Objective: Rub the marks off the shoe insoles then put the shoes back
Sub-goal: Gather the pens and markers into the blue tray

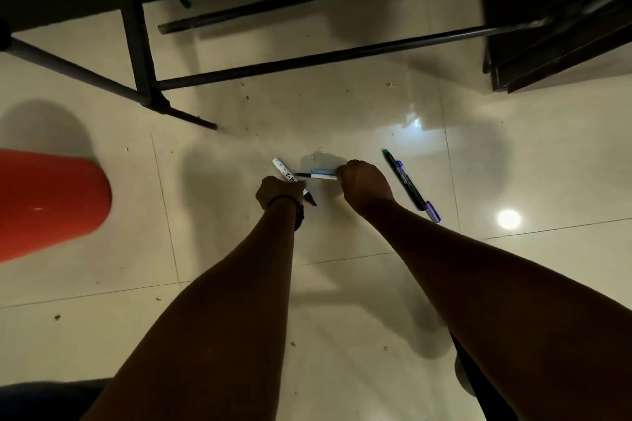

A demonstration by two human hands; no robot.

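Note:
Both my arms reach down to the glossy tiled floor. My left hand [278, 193] is closed around a white marker [283, 170] with black print; its dark tip pokes out below the fist. My right hand [364, 184] is closed on one end of a blue-and-white marker [319, 175] that lies across between the two hands. A dark blue marker with a green cap [408, 184] lies on the floor just right of my right hand. No shoes or insoles are in view.
A red plastic object [51, 205] sits at the left edge. A black metal frame [147, 79] with crossbars stands ahead on the floor, and dark furniture [554, 37] fills the top right. Small crumbs dot the tiles.

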